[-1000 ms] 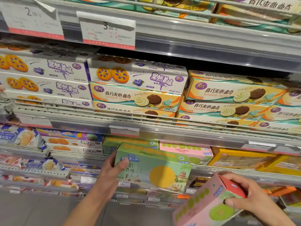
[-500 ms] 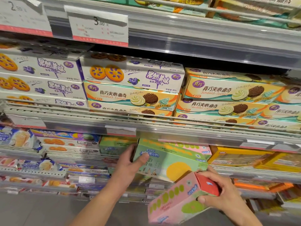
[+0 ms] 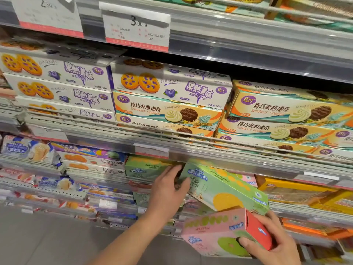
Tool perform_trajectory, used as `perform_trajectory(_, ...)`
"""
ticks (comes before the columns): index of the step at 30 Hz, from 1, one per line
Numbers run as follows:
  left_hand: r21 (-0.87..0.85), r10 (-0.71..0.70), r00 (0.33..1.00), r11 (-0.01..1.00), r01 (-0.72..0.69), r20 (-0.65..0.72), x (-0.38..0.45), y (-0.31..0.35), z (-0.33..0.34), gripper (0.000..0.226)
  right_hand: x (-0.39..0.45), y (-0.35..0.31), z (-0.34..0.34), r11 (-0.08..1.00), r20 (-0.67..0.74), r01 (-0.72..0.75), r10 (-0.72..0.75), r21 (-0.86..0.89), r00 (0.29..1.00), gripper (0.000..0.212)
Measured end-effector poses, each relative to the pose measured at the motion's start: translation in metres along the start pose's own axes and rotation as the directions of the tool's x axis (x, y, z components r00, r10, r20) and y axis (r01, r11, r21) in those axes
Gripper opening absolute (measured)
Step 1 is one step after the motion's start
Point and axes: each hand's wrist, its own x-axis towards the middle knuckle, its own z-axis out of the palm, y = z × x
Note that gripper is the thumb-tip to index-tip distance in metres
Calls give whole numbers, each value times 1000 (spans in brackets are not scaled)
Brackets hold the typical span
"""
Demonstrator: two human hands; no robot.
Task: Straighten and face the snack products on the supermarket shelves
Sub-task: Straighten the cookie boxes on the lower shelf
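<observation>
Here, left hand (image 3: pixel 168 190) gripping green box (image 3: pixel 223 190), right hand (image 3: pixel 275 243) holding pink box (image 3: pixel 212 230)

The middle shelf (image 3: pixel 191 148) has a clear rail along its front edge and carries flat cookie boxes in stacks. Just above the rail, at the left, stand the white blueberry boxes (image 3: pixel 57 92). To their right lie the orange sandwich cookie boxes (image 3: pixel 277 129). One more blueberry box (image 3: pixel 172 85) lies on top of an orange stack (image 3: pixel 166 115).
</observation>
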Motion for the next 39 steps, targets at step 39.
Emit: perform_trajectory(39, 145, -69, 997, 987, 72, -26, 1, -26, -45, 58, 29, -21, 43, 999, 30, 28, -27, -33, 999, 70)
